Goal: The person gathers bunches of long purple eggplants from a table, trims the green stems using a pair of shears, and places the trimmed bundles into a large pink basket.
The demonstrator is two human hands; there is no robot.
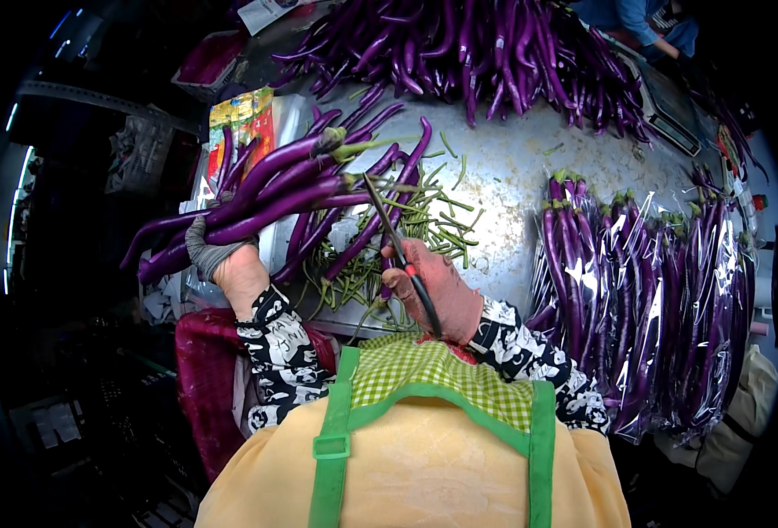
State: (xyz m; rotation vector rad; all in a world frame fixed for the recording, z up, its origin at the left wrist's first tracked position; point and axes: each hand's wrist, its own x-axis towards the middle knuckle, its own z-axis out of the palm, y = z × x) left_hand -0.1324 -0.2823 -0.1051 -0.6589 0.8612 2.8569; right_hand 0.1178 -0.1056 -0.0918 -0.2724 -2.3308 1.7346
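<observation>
Several long purple eggplants (283, 175) lie bunched in my left hand (220, 254), which has grey wrapping around its fingers. Their green stems point right. My right hand (435, 284), in a pinkish glove, grips scissors (395, 244) with black and red handles; the blades reach up beside the bunch's stem ends. Below and right of the blades, cut green stems (451, 231) are scattered in a pile on the metal table (507, 158). More loose eggplants (362, 244) lie among them, between my two hands.
A large heap of eggplants (468, 53) covers the table's far side. Eggplants in clear plastic bags (646, 297) lie at the right. A scale (672, 125) stands at the upper right, near another person's arm (659, 46). A dark red container (207, 383) is at the lower left.
</observation>
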